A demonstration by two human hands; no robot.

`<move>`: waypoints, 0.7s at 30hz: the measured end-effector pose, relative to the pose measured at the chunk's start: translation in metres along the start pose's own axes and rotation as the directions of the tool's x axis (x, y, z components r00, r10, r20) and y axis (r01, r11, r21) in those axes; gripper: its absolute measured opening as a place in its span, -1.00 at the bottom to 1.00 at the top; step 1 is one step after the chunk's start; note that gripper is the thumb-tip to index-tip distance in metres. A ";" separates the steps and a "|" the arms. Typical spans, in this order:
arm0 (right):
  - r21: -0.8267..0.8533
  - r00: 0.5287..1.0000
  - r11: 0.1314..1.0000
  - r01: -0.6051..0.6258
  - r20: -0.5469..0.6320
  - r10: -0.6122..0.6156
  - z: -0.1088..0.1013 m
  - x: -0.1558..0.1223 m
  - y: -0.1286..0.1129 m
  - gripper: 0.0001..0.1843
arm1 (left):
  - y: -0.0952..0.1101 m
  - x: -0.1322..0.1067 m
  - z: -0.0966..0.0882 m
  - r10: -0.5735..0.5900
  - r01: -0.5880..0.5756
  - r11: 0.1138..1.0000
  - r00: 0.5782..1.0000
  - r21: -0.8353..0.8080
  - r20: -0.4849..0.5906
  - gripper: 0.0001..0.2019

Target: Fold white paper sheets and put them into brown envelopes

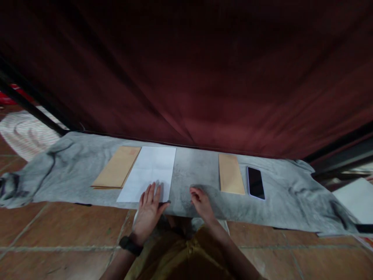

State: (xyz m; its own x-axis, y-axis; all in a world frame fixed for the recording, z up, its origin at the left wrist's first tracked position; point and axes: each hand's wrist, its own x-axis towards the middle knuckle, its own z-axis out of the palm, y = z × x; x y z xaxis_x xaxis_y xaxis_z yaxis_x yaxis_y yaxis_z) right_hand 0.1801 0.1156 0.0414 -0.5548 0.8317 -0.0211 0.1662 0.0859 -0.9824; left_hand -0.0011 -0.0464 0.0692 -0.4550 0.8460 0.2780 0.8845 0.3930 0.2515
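My left hand [149,206] lies flat with fingers stretched over the lower part of a white sheet of paper [154,165]. A small dark object [165,203] shows by its thumb; I cannot make out what it is. Left of the sheet, and partly under its edge, lies a stack of brown envelopes [116,167]. My right hand [201,202] rests on the grey cloth [192,163] with its fingers curled in, and nothing shows in them. A single brown envelope [231,175] lies apart, beyond my right hand to the right.
Beside the single envelope is a smartphone [256,183] with a dark screen. The cloth covers a long narrow surface backed by a dark red curtain [204,97]. Metal frame bars [35,109] stand at both sides. Below is a tiled floor [72,225].
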 end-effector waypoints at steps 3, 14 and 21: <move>0.001 0.998 1.000 -0.010 0.067 0.010 0.037 0.006 -0.011 -0.69 | -0.016 -0.004 -0.006 -0.019 0.018 1.000 0.997 0.009 0.074 -0.42; -0.047 0.990 0.999 0.015 0.142 -0.008 0.053 0.007 -0.021 -0.69 | -0.019 0.015 -0.022 -0.016 0.031 0.997 0.978 -0.067 0.208 -0.64; -0.009 0.994 1.000 0.021 0.108 -0.020 0.055 0.007 -0.018 -0.69 | -0.027 0.018 -0.026 0.020 -0.004 0.996 0.984 -0.089 0.178 -0.65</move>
State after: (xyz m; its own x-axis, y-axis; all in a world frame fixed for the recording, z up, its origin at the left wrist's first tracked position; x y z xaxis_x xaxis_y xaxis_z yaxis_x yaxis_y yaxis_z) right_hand 0.1291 0.0895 0.0486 -0.6426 0.7659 -0.0212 0.1619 0.1087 -0.9808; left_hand -0.0361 -0.0518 0.0917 -0.4119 0.9042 0.1135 0.8733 0.3561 0.3324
